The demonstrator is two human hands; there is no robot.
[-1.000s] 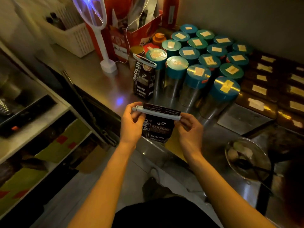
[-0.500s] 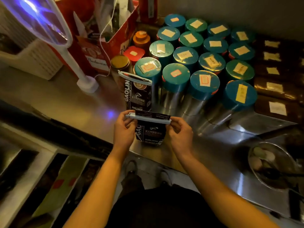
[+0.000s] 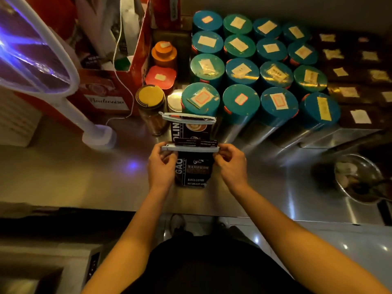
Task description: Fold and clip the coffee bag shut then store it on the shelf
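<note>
A dark coffee bag (image 3: pixel 194 171) stands upright on the steel counter (image 3: pixel 63 166), its folded top held by a white bar clip (image 3: pixel 189 148). My left hand (image 3: pixel 162 164) grips the clip's left end and the bag's left side. My right hand (image 3: pixel 231 164) pinches the clip's right end. Just behind stands a second coffee bag (image 3: pixel 192 129) of the same kind, closed with its own white clip (image 3: pixel 187 118).
Several teal-lidded steel canisters (image 3: pixel 240 99) fill the counter behind the bags, with dark labelled boxes (image 3: pixel 358 115) at the right. A glass jar (image 3: pixel 151 109), a red carton (image 3: pixel 110 90) and a lit bug-zapper racket (image 3: pixel 31 52) stand at left. A metal bowl (image 3: pixel 358 179) sits at right.
The clipped bag has travelled forward over the counter edge and now stands on the counter just in front of the other bag. Both hands keep hold of the clip ends.
</note>
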